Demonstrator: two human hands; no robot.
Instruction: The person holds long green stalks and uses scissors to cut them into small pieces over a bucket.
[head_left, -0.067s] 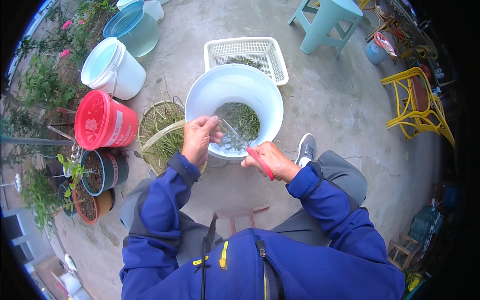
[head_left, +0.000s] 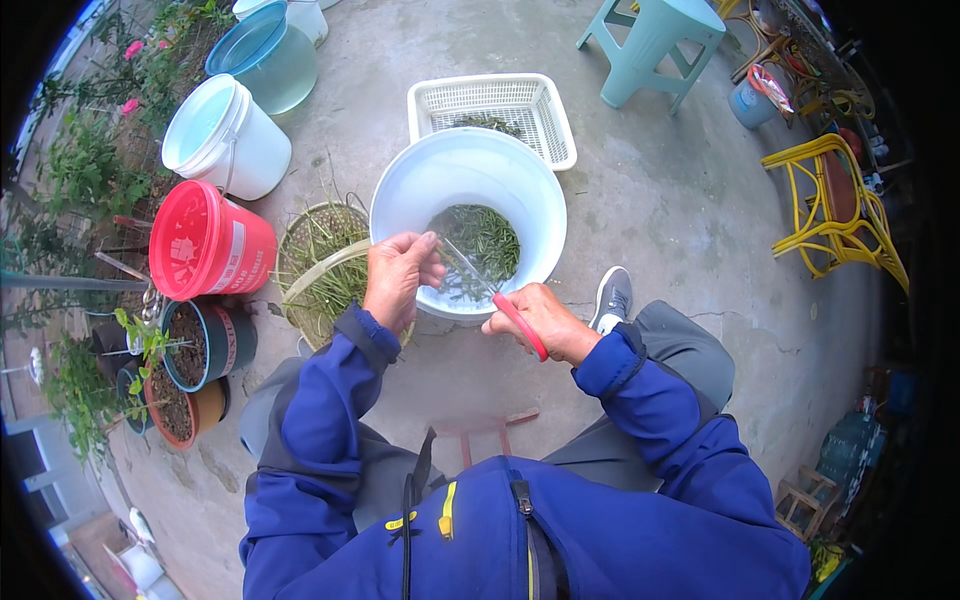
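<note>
Head view: the right hand [head_left: 545, 322] grips red-handled metal scissors [head_left: 510, 309] across the near edge of a round white plastic bucket [head_left: 400, 190] containing short green stem pieces [head_left: 492, 238]; the left hand [head_left: 398, 270] curls beside the blades, its hold unclear.

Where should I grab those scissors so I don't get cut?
Probably by the red handle, coming from the person's right, where the right hand grips the scissors. The thin metal blades point forward and left, over the white bucket toward the left hand, so that end is best avoided.
</note>
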